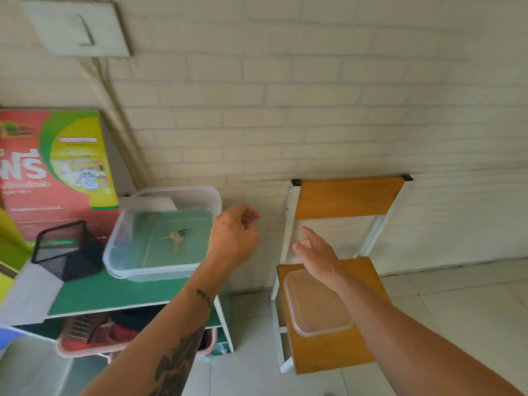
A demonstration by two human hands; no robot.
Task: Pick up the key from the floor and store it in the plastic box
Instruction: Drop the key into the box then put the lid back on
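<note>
The brass key bunch (175, 238) lay inside the clear rectangular plastic box (160, 270). At its 3 o'clock, the left hand (233, 238) hung loosely curled, apparently empty; the right hand (317, 257) was spread, holding nothing.

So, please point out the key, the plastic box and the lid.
key (175, 238): head view, on the blades inside the box.
plastic box (148, 274): head view, on its near rim.
lid (315, 305): head view, on its flat middle.

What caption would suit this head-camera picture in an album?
Keys lie in the open plastic box on the green shelf; the lid waits on the chair while both empty hands hover.
</note>
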